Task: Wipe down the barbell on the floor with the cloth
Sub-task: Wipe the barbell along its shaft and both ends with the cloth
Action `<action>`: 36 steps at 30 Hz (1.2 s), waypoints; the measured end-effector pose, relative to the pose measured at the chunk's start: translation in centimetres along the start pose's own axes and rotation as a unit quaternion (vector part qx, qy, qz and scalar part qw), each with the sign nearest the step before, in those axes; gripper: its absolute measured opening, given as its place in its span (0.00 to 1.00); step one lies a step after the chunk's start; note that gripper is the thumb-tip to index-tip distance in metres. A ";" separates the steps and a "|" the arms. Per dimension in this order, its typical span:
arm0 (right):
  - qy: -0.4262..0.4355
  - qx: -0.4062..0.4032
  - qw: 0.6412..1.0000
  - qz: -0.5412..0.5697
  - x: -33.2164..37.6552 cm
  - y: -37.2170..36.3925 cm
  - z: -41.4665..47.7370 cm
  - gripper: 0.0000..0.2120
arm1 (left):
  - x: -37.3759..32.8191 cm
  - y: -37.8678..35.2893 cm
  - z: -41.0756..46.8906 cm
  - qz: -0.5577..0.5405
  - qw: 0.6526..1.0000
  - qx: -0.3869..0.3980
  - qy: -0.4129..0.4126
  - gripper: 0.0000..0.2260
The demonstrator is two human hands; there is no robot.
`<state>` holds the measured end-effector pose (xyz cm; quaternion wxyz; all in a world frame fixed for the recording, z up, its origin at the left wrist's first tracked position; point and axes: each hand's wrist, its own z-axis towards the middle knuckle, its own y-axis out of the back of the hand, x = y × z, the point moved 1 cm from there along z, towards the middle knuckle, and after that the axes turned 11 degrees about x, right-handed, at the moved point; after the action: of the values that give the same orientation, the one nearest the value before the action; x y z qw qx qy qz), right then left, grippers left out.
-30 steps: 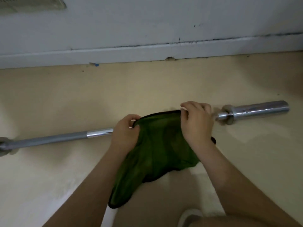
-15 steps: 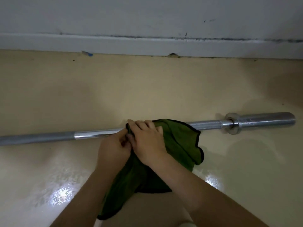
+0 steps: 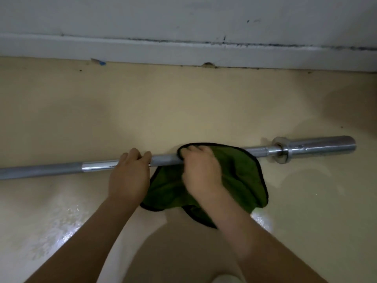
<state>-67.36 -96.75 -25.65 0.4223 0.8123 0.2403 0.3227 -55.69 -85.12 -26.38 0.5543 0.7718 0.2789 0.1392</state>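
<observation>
One long steel barbell point(image 3: 98, 168) lies on the cream floor point(image 3: 183, 111), parallel to the white skirting board point(image 3: 142, 52). The left hand point(image 3: 129, 176) grips its bare shaft; the right hand point(image 3: 201, 170) presses one black-edged green cloth point(image 3: 242, 176) over it. Open floor surrounds the bar.

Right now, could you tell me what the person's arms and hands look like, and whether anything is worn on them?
Both forearms are bare up to the frame's bottom edge: no sleeves show. The left hand and the right hand wear no gloves, and no rings, watch or wristband can be seen. The picture is dim and slightly blurred, so small marks cannot be told.
</observation>
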 end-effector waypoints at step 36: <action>-0.061 0.041 0.786 0.614 0.4 5.3 -6.2 0.15 | 1.4 1.5 0.3 -0.278 0.959 0.052 -0.013 0.15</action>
<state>-70.97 -96.04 -18.36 0.1151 0.8228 -0.3225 0.4536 -54.00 -84.88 -25.20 0.5336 0.6937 0.4817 -0.0451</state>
